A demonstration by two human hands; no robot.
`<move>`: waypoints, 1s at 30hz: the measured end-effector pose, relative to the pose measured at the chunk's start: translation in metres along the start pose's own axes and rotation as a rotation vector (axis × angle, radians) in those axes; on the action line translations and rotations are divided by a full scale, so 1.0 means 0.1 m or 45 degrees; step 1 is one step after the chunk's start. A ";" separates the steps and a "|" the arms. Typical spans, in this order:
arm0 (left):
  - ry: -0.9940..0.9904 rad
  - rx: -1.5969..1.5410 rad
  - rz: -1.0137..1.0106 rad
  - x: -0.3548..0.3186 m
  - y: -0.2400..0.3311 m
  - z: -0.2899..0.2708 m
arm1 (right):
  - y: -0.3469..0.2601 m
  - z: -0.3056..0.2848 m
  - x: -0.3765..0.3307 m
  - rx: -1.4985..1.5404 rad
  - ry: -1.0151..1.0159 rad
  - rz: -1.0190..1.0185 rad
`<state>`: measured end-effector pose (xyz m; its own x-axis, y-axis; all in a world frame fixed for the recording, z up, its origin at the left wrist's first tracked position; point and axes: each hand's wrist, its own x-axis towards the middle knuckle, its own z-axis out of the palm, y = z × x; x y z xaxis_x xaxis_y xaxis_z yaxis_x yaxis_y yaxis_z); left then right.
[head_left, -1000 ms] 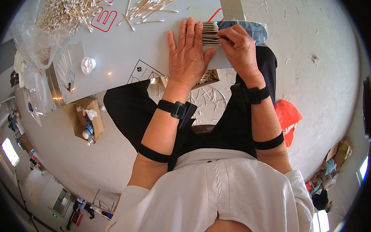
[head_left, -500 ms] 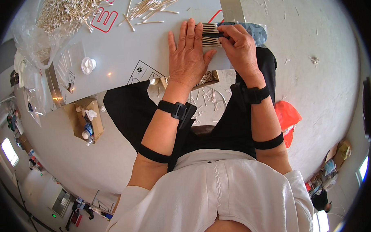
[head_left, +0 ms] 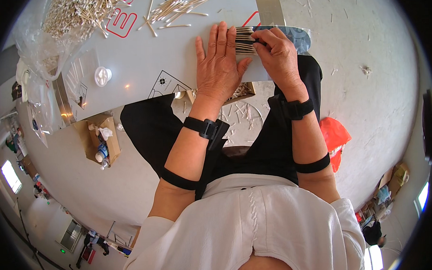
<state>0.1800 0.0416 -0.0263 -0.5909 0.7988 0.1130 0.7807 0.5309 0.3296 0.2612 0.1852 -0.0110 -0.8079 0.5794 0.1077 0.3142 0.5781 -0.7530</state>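
Two bare hands work at a row of thin cotton swabs [head_left: 244, 35] near the right end of a pale, smooth-topped table [head_left: 142, 56]; the swabs lie side by side, roughly crosswise to the person, on a dark patterned strip [head_left: 296, 37] that reaches past them to the right; the left hand [head_left: 217, 63] is spread flat, palm down, its fingers extended and its thumb held out, covering the left ends of the row; the right hand [head_left: 280, 56] is curled, thumb and fingertips drawn together at the right ends, though whether it grips any swab I cannot tell; farther left on the tabletop are a fan of loose swabs [head_left: 176, 11], a large heap of swabs [head_left: 76, 16] in a clear plastic bag [head_left: 25, 44], and a small white cup [head_left: 103, 76]; below the table's edge stand an open cardboard box [head_left: 114, 143] with mixed items inside and, right of the person's leg, a red bag [head_left: 333, 133].
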 end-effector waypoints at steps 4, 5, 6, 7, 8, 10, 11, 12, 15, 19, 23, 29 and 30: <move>-0.003 -0.004 -0.003 0.00 0.00 0.00 | 0.01 0.01 -0.01 -0.006 0.005 -0.023; -0.003 -0.004 -0.003 0.00 0.00 0.00 | 0.01 0.01 -0.01 -0.006 0.007 -0.027; -0.004 0.000 -0.002 0.00 0.00 0.00 | 0.01 0.01 -0.01 -0.005 0.007 -0.027; -0.004 0.004 -0.001 0.00 0.00 0.00 | 0.01 0.01 -0.01 -0.009 0.004 -0.028; -0.004 0.004 -0.001 0.00 0.00 0.00 | 0.01 0.01 -0.01 -0.013 0.002 -0.030; 0.002 0.008 0.000 0.00 -0.01 0.01 | 0.01 0.01 -0.01 -0.014 0.004 -0.033; 0.003 0.007 0.001 0.00 0.00 0.01 | 0.01 0.01 -0.01 -0.016 0.007 -0.035; 0.004 0.004 0.002 0.00 0.00 0.00 | 0.02 0.01 -0.01 -0.016 0.008 -0.035; 0.003 0.001 0.001 0.00 0.00 0.01 | 0.01 0.00 -0.01 -0.009 0.002 -0.041; 0.007 0.005 0.000 0.00 0.00 0.00 | -0.03 0.00 0.01 0.030 0.011 0.001; 0.006 -0.002 -0.006 0.00 0.00 0.01 | -0.04 -0.01 0.03 -0.040 -0.014 -0.005; 0.031 -0.014 0.002 -0.01 0.00 -0.01 | -0.04 0.00 0.05 -0.068 -0.011 -0.013; 0.028 0.000 0.004 -0.01 0.00 -0.01 | -0.03 0.00 0.05 -0.067 -0.011 -0.015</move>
<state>0.1804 0.0412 -0.0255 -0.5929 0.7940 0.1342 0.7825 0.5287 0.3290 0.2564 0.1865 -0.0078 -0.8157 0.5677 0.1109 0.3303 0.6145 -0.7165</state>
